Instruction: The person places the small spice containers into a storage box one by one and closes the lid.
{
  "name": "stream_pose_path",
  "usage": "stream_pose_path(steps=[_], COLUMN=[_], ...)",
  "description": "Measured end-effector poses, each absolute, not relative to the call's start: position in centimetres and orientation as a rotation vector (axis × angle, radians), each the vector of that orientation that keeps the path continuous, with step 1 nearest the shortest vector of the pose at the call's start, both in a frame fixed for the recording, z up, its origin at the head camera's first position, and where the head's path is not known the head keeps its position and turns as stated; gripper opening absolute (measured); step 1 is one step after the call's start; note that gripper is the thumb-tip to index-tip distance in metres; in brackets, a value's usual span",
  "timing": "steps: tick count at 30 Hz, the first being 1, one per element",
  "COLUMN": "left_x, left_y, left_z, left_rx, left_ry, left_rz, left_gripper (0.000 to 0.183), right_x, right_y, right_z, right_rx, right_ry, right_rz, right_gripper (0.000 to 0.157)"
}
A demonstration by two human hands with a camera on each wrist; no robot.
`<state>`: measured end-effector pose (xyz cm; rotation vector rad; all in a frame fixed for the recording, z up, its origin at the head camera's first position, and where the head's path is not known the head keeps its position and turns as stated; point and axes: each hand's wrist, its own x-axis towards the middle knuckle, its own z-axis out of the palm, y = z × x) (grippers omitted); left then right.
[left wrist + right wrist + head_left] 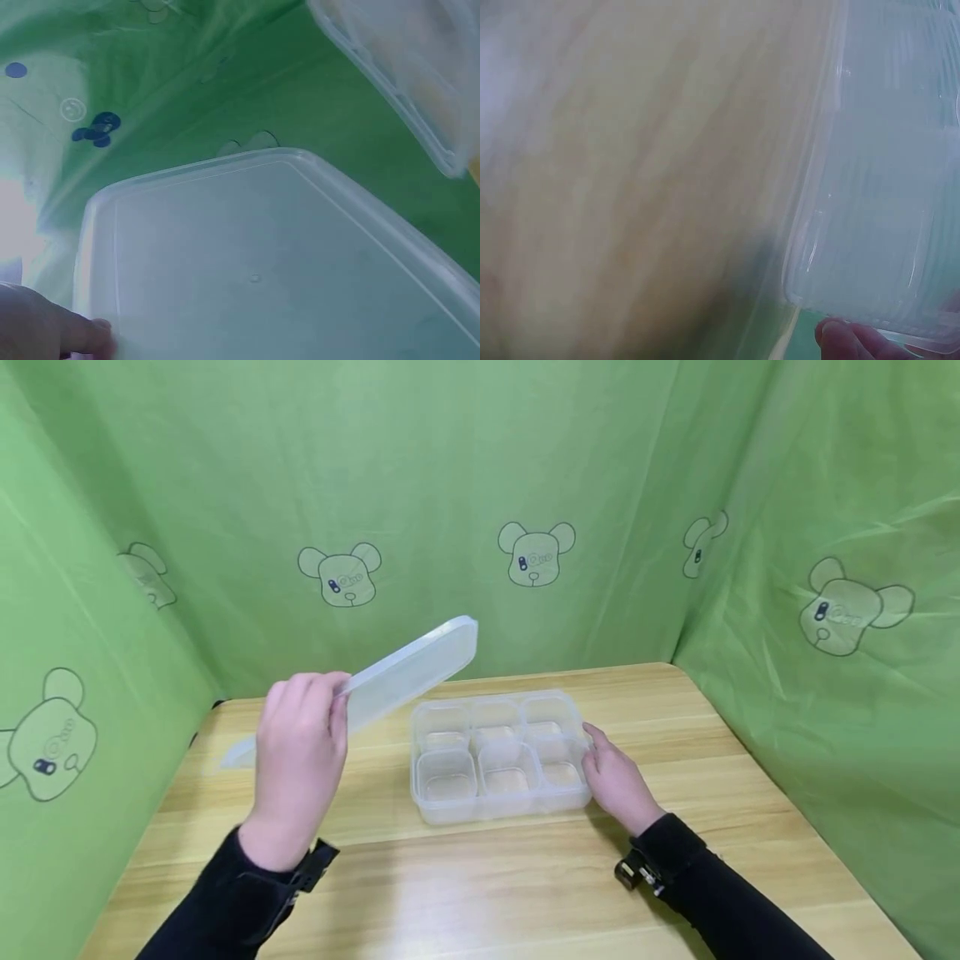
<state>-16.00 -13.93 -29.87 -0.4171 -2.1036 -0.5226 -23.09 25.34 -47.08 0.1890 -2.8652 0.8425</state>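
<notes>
Wood-grain table [465,885]: surface extends below and between both grips. Six-compartment plastic container [502,808]: open-topped, on the table, left of the right hand [622,783], which touches its end wall; grip closure cannot be determined. Translucent lid [412,679]: tilted, pinched at its edge by the left hand [302,747]; open room separates it from the container.

Kinda a screened-off work spot: green sheeting [435,452] printed with cartoon bear heads [536,556] hangs at the back and both sides, boxing in a wood-grain bench [480,893]. Can't tell if it's somebody's home or a studio, tbh.
</notes>
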Motion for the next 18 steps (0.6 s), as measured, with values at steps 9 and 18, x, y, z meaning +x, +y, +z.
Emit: stream_pose_path(steps=[9, 18], left_x=[-18.6, -21.7], left_y=[-10.3, -8.4], left_z=[-31.4, -35.6], left_rx=[-0.575, -0.673], left_ry=[-1.944, -1.916], left_rz=[-0.481, -0.273], left_gripper=[0.012, 0.014], right_x=[-23.0, -23.0], right_y=[25.5, 25.2], right_z=[-46.8, -46.9], right_rx=[0.184, 0.188], right_ry=[-2.869, -2.869], right_rz=[0.829, 0.833], right_gripper=[0.051, 0.051])
